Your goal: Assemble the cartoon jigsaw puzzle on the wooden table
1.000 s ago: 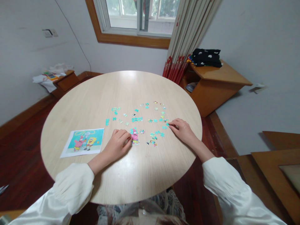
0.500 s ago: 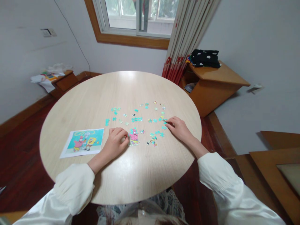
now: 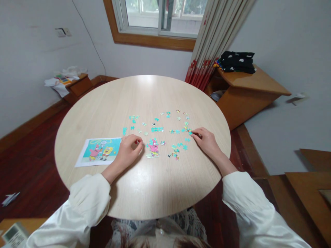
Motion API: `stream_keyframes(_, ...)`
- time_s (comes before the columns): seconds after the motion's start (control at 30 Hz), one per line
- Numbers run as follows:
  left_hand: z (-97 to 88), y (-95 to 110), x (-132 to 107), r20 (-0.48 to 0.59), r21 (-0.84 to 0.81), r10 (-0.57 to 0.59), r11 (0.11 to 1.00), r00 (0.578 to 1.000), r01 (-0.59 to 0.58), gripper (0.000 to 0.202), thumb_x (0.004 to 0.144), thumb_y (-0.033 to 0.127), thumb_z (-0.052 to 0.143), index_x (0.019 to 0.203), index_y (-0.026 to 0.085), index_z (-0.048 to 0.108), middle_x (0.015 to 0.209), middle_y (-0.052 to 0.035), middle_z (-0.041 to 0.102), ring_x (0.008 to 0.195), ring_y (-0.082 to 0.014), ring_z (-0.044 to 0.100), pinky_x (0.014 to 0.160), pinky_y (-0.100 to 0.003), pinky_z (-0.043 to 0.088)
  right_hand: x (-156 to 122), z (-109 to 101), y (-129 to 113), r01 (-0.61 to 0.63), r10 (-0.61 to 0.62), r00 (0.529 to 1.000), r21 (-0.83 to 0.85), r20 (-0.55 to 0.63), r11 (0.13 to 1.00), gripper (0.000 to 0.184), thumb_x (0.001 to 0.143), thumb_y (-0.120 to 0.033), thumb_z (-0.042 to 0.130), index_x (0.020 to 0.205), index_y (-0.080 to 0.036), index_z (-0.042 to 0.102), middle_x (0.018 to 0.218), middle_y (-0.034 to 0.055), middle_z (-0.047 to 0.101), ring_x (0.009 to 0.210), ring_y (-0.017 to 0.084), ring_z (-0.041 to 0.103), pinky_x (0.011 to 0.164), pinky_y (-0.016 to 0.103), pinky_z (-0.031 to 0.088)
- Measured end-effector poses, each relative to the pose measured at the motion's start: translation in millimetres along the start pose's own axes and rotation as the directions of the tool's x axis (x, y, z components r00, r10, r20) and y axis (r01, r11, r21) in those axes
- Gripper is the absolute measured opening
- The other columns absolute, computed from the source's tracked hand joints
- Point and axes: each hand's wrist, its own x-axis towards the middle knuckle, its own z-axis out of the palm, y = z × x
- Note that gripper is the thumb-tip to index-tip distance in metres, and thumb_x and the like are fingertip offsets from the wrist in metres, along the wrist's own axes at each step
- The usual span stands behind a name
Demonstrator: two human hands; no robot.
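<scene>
On the round table, a partly joined jigsaw section (image 3: 154,148) shows a pink cartoon figure. My left hand (image 3: 130,148) rests just left of it, apart from it. Its fingers are curled with thumb and index fingertip together; anything between them is too small to make out. My right hand (image 3: 206,140) is at the right edge of the loose pieces, thumb and index finger on a turquoise puzzle piece (image 3: 190,133). A joined turquoise strip (image 3: 157,129) lies above the pink section. Under the left forearm's outer side is a printed reference picture (image 3: 98,151) of cartoon figures.
Several loose pieces (image 3: 185,147) are scattered over the middle of the pale tabletop (image 3: 144,193). A wooden cabinet (image 3: 253,84) with black dotted cloth stands beyond the right edge. Papers (image 3: 62,82) lie on a low stand at the left. A curtain (image 3: 209,44) hangs by the window.
The camera view has turned slightly, so everything sits further right. My left hand has drawn back leftward from the pink section, leaving a gap. My right hand stays at the right-hand pieces.
</scene>
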Motion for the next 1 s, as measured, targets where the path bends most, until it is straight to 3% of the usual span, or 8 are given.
stream_keyframes(0.27,-0.4,-0.8,-0.3,-0.041,-0.073,-0.015,0.997,0.999,0.012,0.012,0.085,0.022,0.052,0.074,0.02,0.055,0.075,-0.0022,0.065,0.074,-0.0182,0.059,0.072,-0.034,0.043,1.3,2.3,3.2,0.034,-0.034,0.999,-0.035,-0.012,0.999,0.021,0.089,-0.032,0.056,0.084,-0.02,0.072,0.087,0.0098,0.068,0.08,0.024,0.064,0.074,0.041,0.052)
stream_keyframes(0.6,-2.7,0.9,-0.1,-0.038,-0.083,-0.034,0.996,0.999,0.031,0.012,0.085,0.021,0.052,0.074,0.019,0.056,0.077,-0.0025,0.065,0.075,-0.0181,0.059,0.074,-0.035,0.043,-0.4,4.8,3.4,0.13,-0.132,0.99,-0.043,-0.039,0.991,0.018,0.09,-0.027,0.052,0.084,-0.019,0.067,0.084,0.0107,0.067,0.082,0.025,0.063,0.076,0.043,0.052)
stream_keyframes(0.73,-4.7,-3.7,-1.1,0.09,-0.06,0.045,0.997,0.995,-0.04,0.014,0.085,0.017,0.05,0.08,0.019,0.062,0.08,-0.0024,0.066,0.079,-0.0181,0.059,0.08,-0.037,0.042,-2.8,5.9,2.3,0.126,-0.129,0.99,-0.041,-0.063,0.991,0.016,0.09,-0.027,0.052,0.086,-0.02,0.066,0.085,0.0096,0.067,0.083,0.024,0.063,0.077,0.043,0.051)
stream_keyframes(0.87,-10.9,-6.5,-3.1,0.265,0.021,0.155,0.986,0.952,-0.167,0.029,0.083,0.01,0.045,0.093,0.022,0.07,0.09,-0.004,0.066,0.089,-0.0202,0.059,0.085,-0.04,0.04,-3.5,5.6,0.3,0.125,-0.127,0.989,-0.038,-0.074,0.991,0.016,0.09,-0.027,0.053,0.085,-0.02,0.066,0.085,0.0092,0.067,0.083,0.024,0.063,0.076,0.042,0.051)
stream_keyframes(1.0,-14.5,-6.7,-4.9,0.348,0.043,0.185,0.976,0.919,-0.213,0.032,0.084,0.01,0.044,0.096,0.022,0.071,0.092,-0.0045,0.064,0.092,-0.021,0.058,0.085,-0.04,0.039,-3.9,5.3,-0.8,0.114,-0.117,0.99,-0.035,-0.081,0.993,0.016,0.09,-0.027,0.053,0.084,-0.021,0.067,0.084,0.0089,0.067,0.082,0.024,0.063,0.076,0.043,0.052)
